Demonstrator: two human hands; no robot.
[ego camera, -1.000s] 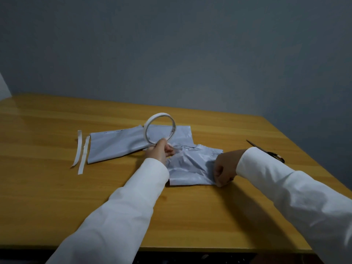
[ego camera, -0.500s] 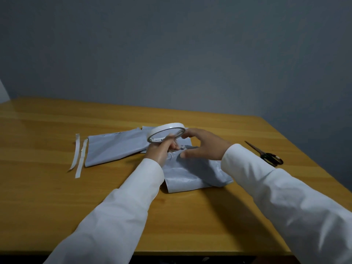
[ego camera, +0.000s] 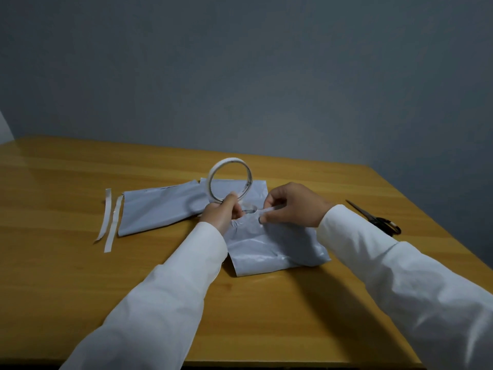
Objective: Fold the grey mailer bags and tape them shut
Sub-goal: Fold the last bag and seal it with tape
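Hands in long white sleeves reach forward over a wooden desk [ego camera: 80, 263] from the bottom corners of the view, meeting near its middle. The left hand [ego camera: 221, 213] is raised just above the desk, its fingers curled and pinching the bottom edge of a white tape roll [ego camera: 230, 182], which stands upright like a hoop with its opening facing the camera. The right hand [ego camera: 290, 205] sits close beside it, back of the hand up, wrist bent slightly inward; its thumb and forefinger are pinched on a short strip of tape drawn out from the roll, while the other fingers curl underneath.

Directly below both hands lies a crumpled, folded grey mailer bag [ego camera: 272, 252], flat on the desk with its near edge toward the camera. A second grey mailer bag [ego camera: 160, 209] lies flat behind and to the left of it, partly overlapped by the first and reaching behind the tape roll. Two narrow white paper strips [ego camera: 109, 222] lie side by side on the desk just left of that second bag. Black-handled scissors [ego camera: 378, 218] rest near the right edge of the desk, well apart from the hands.
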